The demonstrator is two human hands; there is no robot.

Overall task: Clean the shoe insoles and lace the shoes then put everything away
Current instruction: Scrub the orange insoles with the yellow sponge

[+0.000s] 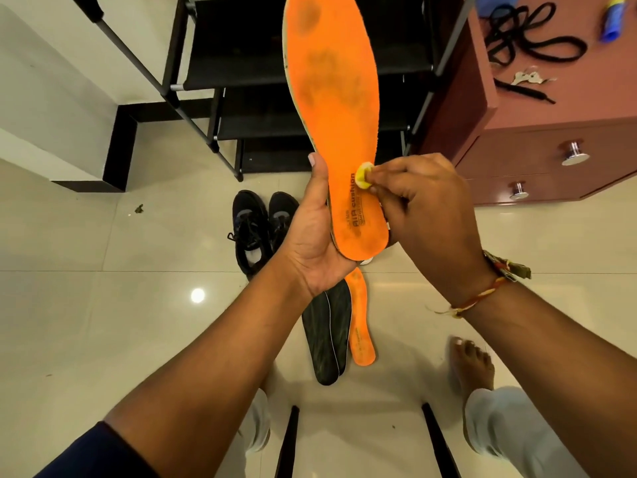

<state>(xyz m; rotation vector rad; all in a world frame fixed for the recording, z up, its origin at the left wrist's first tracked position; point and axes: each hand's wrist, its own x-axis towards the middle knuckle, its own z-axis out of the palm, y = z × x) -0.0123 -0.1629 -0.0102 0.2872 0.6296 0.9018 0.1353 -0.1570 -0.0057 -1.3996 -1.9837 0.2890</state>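
Note:
My left hand [315,232] grips the heel end of a stained orange insole [332,84], held upright with its toe pointing away from me. My right hand [420,205] pinches a small yellow wad [364,174] and presses it against the insole near the printed heel. On the floor below lie two dark insoles [327,336] and a second orange insole [360,322], side by side. A pair of black shoes [262,225] stands on the tiles just beyond them. Black laces [531,39] lie loose on top of the brown cabinet.
A black shoe rack [275,108] stands ahead. The brown cabinet [551,132] with drawers and metal knobs is at the right; a blue and yellow object [612,20] lies on it. My bare foot [472,363] rests on the tiles, with black chair legs [437,439] near me.

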